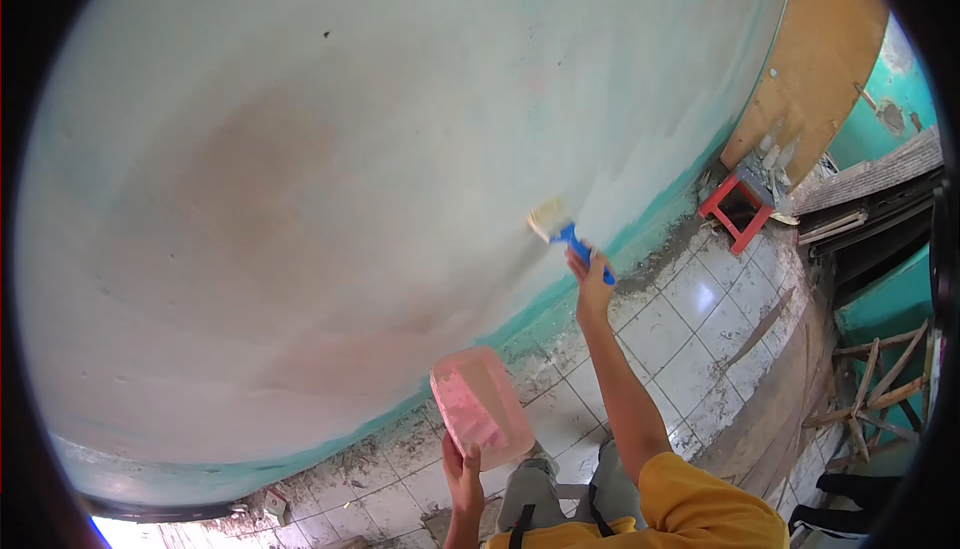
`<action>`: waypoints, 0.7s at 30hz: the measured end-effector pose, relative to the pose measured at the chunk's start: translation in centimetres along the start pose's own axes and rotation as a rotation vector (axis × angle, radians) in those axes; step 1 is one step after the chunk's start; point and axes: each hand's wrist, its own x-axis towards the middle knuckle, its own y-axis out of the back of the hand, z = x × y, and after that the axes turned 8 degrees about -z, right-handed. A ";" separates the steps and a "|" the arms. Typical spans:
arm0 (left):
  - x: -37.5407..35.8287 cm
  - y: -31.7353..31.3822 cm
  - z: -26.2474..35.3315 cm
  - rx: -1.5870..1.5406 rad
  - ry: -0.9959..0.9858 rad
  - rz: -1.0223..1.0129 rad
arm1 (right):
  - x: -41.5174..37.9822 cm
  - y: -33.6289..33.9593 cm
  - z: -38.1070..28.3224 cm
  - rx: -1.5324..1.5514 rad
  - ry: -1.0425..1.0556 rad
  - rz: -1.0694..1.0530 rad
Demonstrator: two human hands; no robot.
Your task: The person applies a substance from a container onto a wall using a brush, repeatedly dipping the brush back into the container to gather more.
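Note:
My right hand (592,274) is closed round the blue handle of a paintbrush (567,231). Its pale, wide bristles (549,218) are at the surface of the wall (400,169), which is coated whitish with brownish patches and a teal strip along its foot. Low in the middle of the view, my left hand (464,469) grips the near edge of a pink plastic tub (512,399). Pinkish-white smears cover part of the tub's inside.
A red stool (738,211) stands on the dirty white floor tiles (655,334) at the right, by an orange-brown board (815,59). Stacked corrugated sheets (880,184) and a wooden frame (872,389) lie further right.

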 end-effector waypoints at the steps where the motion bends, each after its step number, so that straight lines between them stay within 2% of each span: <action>1: -0.1 0.3 0.1 -0.002 0.004 0.002 | -0.5 0.9 0.7 -0.001 -0.002 0.000; 3: -0.1 0.7 0.6 -0.006 0.002 0.001 | -0.8 1.7 1.3 -0.167 -0.045 0.038; 6: -0.3 0.9 1.5 -0.011 0.019 0.000 | -0.1 -2.6 -3.6 -0.288 0.043 -0.018; 10: -0.5 1.2 1.7 0.003 0.036 0.012 | -1.8 -12.6 -15.3 -0.241 0.226 -0.146; 14: -0.5 1.0 2.3 0.005 0.006 -0.002 | -3.2 -16.5 -20.5 -0.042 0.323 -0.196; 16: -0.6 1.0 2.7 0.007 0.004 -0.008 | -2.5 -14.8 -17.5 0.000 0.319 -0.211; 18: -0.6 1.3 2.8 0.009 -0.001 -0.014 | -1.9 -11.6 -11.7 0.157 0.184 -0.089; 21: -0.7 1.7 2.7 0.007 -0.033 -0.020 | -3.5 -4.9 -2.5 0.004 0.064 -0.056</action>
